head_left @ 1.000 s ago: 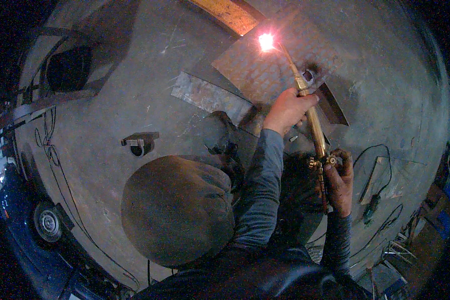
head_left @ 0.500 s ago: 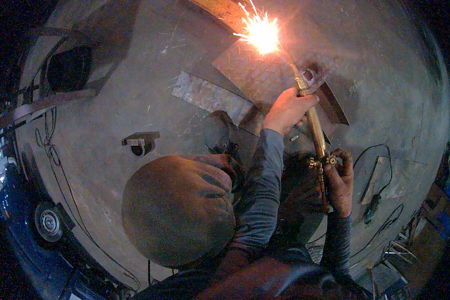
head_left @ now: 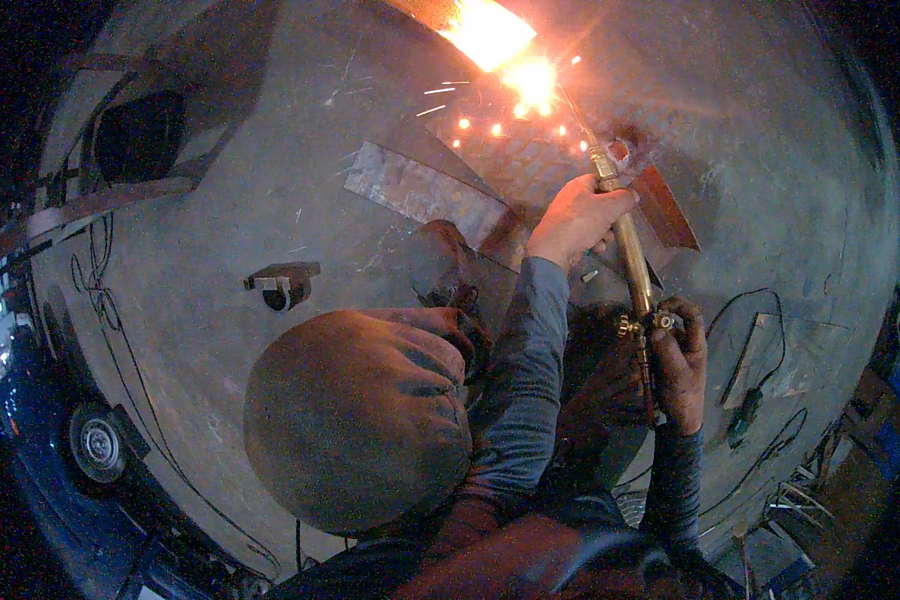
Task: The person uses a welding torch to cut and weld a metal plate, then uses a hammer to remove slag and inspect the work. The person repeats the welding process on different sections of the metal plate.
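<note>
My left hand [head_left: 575,220] is wrapped round the barrel of a brass gas torch [head_left: 630,250], close to its neck. At the torch's rear end, my right hand [head_left: 682,365] is closed with thumb and fingers on a small round valve knob [head_left: 664,321]. The thin nozzle points up and away to the left. Beyond its tip glows a bright flame [head_left: 528,85] with scattered sparks, beside a steel piece [head_left: 425,12] at the top edge. Glare hides the spot where the flame meets the metal. A patterned steel plate [head_left: 560,160] lies below the flame.
My knee in grey trousers [head_left: 360,420] fills the lower middle. Near it lie a flat metal strip [head_left: 425,195], a small bracket [head_left: 282,285] and a rust-coloured angle piece [head_left: 667,208]. Cables [head_left: 140,390] run along the floor at left, beside a blue vehicle [head_left: 30,430]. Scrap [head_left: 800,510] sits at lower right.
The spray of sparks has shrunk, and a broad bright glow now covers the steel piece at the top. Glowing drops lie over the plate. Both hands and the torch have barely moved.
</note>
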### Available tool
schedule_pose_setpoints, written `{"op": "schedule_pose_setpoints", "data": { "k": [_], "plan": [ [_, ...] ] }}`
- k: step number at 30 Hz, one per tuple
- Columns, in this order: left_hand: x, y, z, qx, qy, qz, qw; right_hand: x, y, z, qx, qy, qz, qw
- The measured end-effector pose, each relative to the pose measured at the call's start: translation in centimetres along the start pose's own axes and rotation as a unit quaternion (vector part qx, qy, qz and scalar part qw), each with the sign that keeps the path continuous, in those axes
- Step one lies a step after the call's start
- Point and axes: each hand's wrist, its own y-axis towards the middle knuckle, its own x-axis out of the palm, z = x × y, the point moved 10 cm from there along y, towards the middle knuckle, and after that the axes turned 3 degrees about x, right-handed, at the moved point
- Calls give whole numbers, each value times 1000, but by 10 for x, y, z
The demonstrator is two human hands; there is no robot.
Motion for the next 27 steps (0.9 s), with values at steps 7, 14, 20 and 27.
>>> {"op": "schedule_pose_setpoints", "data": {
  "k": [7,14,20,27],
  "plan": [
    [1,4,-4,-7,8,3,1000,-5,1,9,-5,3,14,1000],
    [1,0,0,2,0,1,1000,-8,2,13,-13,7,-3,1000],
    [1,2,-2,9,-25,-2,1000,-2,1,4,-9,-33,-5,999],
    [0,1,-2,-12,11,6,1000,0,1,-2,-27,-43,-3,999]
  ]
}}
